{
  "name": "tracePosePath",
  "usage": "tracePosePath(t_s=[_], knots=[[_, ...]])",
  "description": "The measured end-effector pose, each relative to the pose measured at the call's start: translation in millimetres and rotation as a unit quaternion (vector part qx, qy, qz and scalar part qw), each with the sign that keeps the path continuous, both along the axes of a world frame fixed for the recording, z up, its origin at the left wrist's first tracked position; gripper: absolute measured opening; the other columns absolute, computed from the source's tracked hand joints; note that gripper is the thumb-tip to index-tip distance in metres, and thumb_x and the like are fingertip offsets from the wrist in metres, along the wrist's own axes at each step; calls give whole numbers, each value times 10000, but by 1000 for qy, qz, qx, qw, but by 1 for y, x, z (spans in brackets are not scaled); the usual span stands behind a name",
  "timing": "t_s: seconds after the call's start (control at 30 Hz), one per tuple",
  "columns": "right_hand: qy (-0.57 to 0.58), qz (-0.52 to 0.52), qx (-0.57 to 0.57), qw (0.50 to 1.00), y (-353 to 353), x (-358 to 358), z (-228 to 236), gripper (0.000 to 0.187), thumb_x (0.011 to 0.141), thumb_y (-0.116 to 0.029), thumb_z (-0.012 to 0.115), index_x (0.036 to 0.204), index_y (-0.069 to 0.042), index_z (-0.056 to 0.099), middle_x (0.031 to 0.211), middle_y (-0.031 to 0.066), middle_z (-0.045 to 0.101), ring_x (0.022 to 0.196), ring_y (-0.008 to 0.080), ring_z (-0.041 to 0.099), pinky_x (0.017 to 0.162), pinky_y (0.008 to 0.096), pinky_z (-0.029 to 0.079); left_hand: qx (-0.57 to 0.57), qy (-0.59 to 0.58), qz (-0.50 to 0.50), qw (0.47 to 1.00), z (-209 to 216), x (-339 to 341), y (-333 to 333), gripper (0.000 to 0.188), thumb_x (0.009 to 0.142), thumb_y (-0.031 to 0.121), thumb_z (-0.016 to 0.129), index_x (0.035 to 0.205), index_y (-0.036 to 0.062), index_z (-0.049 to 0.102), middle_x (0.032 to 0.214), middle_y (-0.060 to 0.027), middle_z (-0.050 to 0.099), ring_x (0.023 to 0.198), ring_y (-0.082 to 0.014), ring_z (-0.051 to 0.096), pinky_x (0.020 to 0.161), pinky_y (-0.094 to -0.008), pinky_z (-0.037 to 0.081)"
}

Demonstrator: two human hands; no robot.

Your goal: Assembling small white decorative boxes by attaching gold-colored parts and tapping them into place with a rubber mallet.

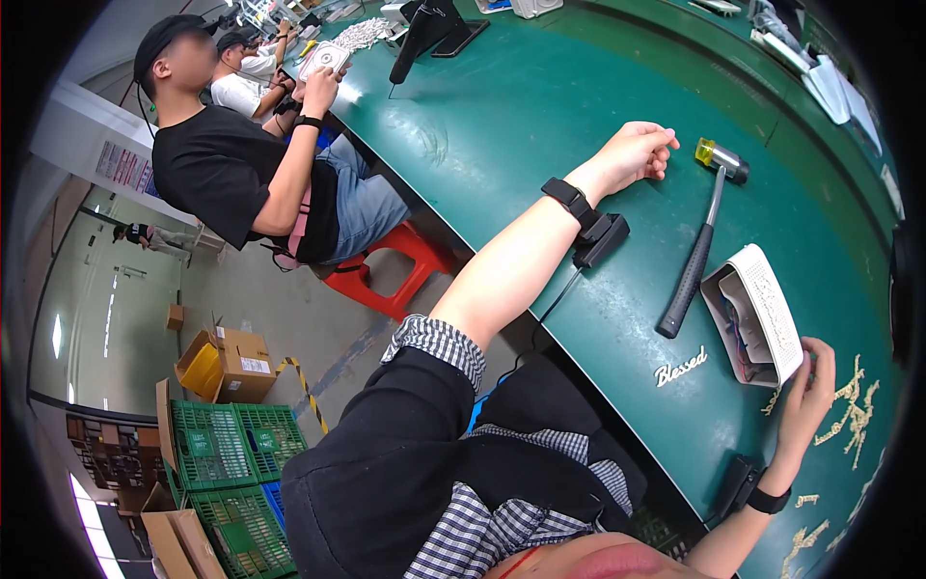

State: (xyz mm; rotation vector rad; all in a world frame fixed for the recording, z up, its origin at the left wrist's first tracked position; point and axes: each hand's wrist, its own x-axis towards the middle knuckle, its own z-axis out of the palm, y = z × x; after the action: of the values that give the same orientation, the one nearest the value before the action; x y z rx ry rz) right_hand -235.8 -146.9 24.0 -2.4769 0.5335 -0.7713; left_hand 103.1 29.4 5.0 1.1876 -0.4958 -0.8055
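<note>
Left hand (632,156) curls loosely over the smooth green table (540,145); right hand (815,381) touches one end of one hollow white plastic case (776,301), coloured wires (741,333) inside. Whether either grips, I cannot tell. One mallet (702,248), its grip textured black, lies beside the case.

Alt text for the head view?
The person's right hand touches an open-sided white casing on a green table; their left hand curls loosely near a mallet. At upper left, a seated co-worker holds a white object.
</note>
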Motion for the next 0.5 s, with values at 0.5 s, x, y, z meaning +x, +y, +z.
tracePosePath(t_s=[0.5], knots=[[-16,13,-25,999,-3,-1,-1,131,894,-19,475,993,19,551,949,96,565,778,168,533,654,263,425,3,-5,1,1000,0,-1,0,178,935,173,492,869,21,557,618,18,478,555,-75,446,568,-248,431]])
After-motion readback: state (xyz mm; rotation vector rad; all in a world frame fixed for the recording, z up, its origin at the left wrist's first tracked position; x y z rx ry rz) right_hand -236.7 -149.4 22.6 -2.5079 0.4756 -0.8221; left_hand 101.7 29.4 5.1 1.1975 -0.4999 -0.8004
